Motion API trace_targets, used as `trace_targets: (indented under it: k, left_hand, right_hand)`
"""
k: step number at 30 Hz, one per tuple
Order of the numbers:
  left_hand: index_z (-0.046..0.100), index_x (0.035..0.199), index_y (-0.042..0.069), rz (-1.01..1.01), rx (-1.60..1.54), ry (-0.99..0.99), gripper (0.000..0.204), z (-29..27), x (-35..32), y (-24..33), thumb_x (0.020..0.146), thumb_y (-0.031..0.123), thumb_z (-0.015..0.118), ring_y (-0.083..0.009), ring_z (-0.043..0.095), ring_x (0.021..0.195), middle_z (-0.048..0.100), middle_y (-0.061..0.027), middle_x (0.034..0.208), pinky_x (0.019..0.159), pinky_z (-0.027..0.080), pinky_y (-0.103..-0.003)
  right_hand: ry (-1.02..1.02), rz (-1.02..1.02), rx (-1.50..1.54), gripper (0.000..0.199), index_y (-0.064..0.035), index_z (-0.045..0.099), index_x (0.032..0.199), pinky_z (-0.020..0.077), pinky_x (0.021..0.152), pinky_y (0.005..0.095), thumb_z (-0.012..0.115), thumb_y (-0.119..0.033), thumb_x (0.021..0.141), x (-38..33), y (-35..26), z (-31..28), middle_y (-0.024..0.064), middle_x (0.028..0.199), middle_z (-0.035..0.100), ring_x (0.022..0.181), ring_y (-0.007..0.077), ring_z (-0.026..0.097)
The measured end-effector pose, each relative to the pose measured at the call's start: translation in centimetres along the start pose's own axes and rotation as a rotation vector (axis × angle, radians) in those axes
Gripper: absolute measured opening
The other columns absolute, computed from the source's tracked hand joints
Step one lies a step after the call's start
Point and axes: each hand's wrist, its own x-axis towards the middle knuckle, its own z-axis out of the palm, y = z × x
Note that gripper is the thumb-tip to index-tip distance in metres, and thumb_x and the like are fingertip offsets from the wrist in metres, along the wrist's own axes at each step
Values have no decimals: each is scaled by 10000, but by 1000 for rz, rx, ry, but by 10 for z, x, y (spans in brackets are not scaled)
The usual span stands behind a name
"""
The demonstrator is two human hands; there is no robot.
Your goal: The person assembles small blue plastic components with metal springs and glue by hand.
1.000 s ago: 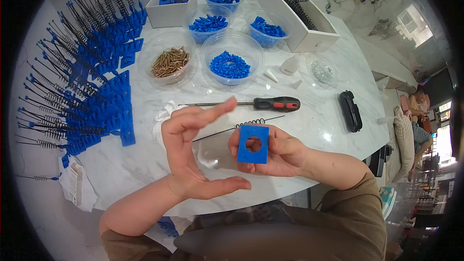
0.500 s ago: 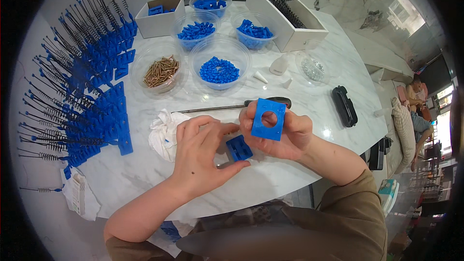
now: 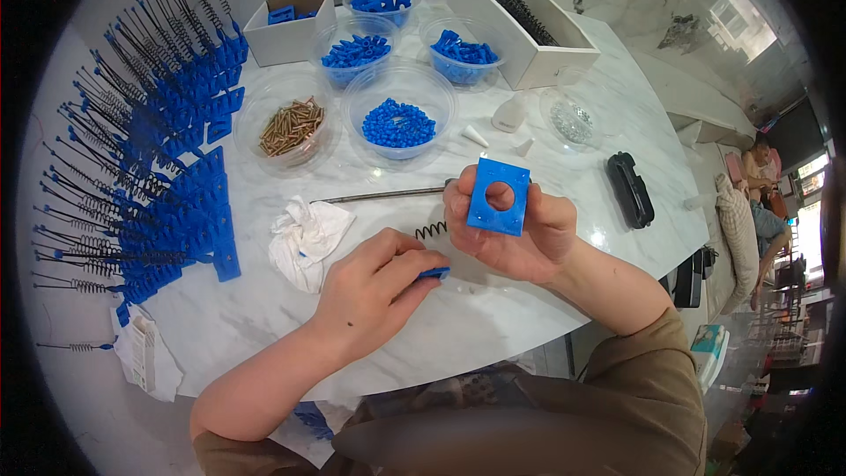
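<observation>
Marble counter (image 3: 529, 317) carries everything in view: ranks of finished blue assemblies with black springs (image 3: 150, 167) fanned along its left side, a long white box of springs (image 3: 529, 35) at the back right, and a cluster of clear bowls between them. Nearer the person lie a crumpled white tissue (image 3: 304, 238), a black case (image 3: 630, 189) off to the right, and a screwdriver shaft (image 3: 379, 196) running toward the hands. Compared with a second ago, the right hand (image 3: 520, 234) has lifted the square blue plate with the round hole (image 3: 499, 197) up off its low position and now holds it upright, face toward the camera, fingers wrapped around its lower edge and sides. The left hand (image 3: 374, 286), which was open and raised beside the plate, has dropped to the counter and closed its fingers in a pinch on a small blue block (image 3: 434, 273), which half a second ago showed plainly under the palm. A loose black coil spring (image 3: 431, 231) lies on the counter just between the two hands, touching neither. Judging by this, the second piece is being picked up to join the plate.
</observation>
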Motion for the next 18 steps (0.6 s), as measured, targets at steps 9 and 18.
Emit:
trace_targets:
  k: [9,18]
  left_hand:
    - [590,1143,32,-469,-948,-38,321,-9,9,3,849,50,717,-113,585,956,576,-43,1065,770,536,-277]
    - [493,1274,31,-439,-1185,-149,470,-10,8,1,860,59,713,-136,562,1091,561,-61,1200,941,473,-301]
  right_hand:
    - [-90,-46,71,656,7,436,1352,432,928,306,645,-416,896,2,0,-9,151,1253,554,1077,186,546]
    - [119,-19,-35,605,-8,479,1324,432,985,339,651,-396,892,-1,-2,0,122,1301,540,1201,226,524]
